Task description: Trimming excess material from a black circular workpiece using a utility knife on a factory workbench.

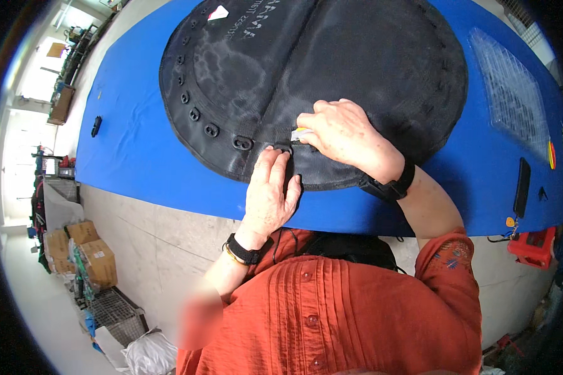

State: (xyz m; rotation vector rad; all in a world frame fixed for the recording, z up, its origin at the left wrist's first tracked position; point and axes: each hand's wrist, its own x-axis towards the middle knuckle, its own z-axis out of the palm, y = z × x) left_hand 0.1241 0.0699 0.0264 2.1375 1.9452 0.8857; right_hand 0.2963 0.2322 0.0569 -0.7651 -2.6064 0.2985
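Note:
A large round black mesh mat lies in front of me, with a row of black plastic loops along its left and near rim. My left hand rests on the near rim, its fingers stretched forward and fingertips touching one of the loops. Just to the right, my right hand is closed around a small white-and-yellow tool. The tool's tip points left over the mat, close to that loop; its exact kind is mostly hidden by my fingers.
Beneath the mat is a blue-covered table. A transparent plastic sheet, a long black strip and a red case are at the right. A small black object lies at the left. Cardboard boxes stand on the floor.

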